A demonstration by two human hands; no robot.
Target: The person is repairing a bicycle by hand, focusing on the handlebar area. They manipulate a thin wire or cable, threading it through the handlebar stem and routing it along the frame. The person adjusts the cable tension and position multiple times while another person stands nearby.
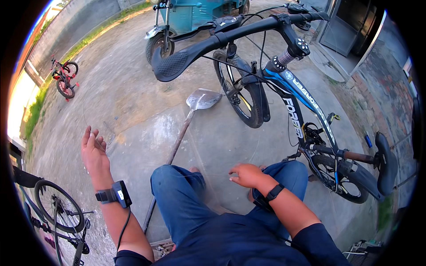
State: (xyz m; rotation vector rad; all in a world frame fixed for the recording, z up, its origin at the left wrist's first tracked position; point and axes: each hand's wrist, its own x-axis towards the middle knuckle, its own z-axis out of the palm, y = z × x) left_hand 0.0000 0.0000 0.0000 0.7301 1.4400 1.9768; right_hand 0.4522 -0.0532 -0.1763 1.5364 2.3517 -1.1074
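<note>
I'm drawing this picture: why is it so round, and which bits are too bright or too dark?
In the head view, a fisheye lens makes the round black border and bends edges near it; also in the head view, a strip at the far left is washed out, the doorway at upper right is dark, and the big bicycle looks fairly sharp.

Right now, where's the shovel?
In the head view, the shovel lies left of centre, its blade beside the black-and-blue bicycle's front wheel, its handle running down past the left knee.
</note>
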